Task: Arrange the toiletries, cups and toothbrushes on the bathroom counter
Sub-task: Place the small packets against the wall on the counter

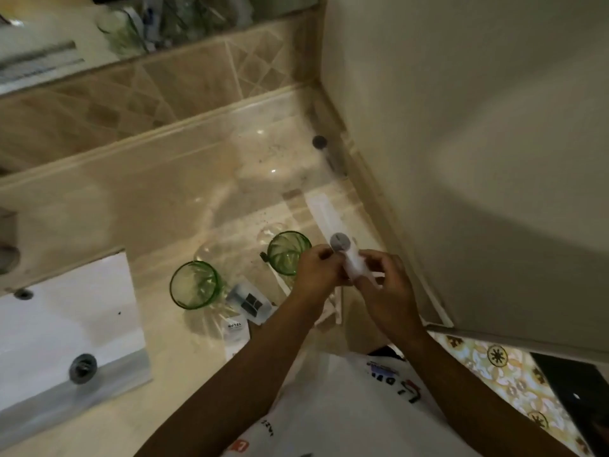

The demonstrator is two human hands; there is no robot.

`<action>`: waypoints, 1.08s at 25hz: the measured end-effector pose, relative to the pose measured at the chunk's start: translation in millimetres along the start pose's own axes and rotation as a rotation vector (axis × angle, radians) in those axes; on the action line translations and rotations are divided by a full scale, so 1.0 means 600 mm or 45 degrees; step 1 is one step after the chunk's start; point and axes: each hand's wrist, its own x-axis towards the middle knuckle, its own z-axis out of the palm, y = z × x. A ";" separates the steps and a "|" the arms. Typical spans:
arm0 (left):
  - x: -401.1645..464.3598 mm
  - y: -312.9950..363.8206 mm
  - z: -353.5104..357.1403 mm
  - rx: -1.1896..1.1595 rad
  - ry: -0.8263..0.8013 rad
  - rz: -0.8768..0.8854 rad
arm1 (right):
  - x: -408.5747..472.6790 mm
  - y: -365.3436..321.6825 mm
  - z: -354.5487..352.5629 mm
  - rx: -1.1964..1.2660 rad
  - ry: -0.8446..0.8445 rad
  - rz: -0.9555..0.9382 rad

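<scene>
Still early, we judge: both our left hand [318, 270] and right hand [384, 285] hold a small white bottle [349, 258] above the counter [184, 206]; two green cups [194, 285] and packets [247, 300] lie unsorted

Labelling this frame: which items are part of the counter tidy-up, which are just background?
Job: small white bottle held in both hands, left and right; two green cups; sachets; long white packet.
Background: sink; drain; mirror; wall.
</scene>
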 end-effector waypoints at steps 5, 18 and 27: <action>0.018 0.063 -0.072 -0.141 0.152 0.053 | 0.038 -0.068 0.014 0.096 -0.365 0.139; 0.192 0.153 -0.136 -0.185 0.132 -0.129 | 0.203 -0.127 0.112 0.363 -0.517 0.148; 0.356 0.208 -0.139 0.346 0.157 -0.020 | 0.356 -0.082 0.139 -0.048 -0.307 0.316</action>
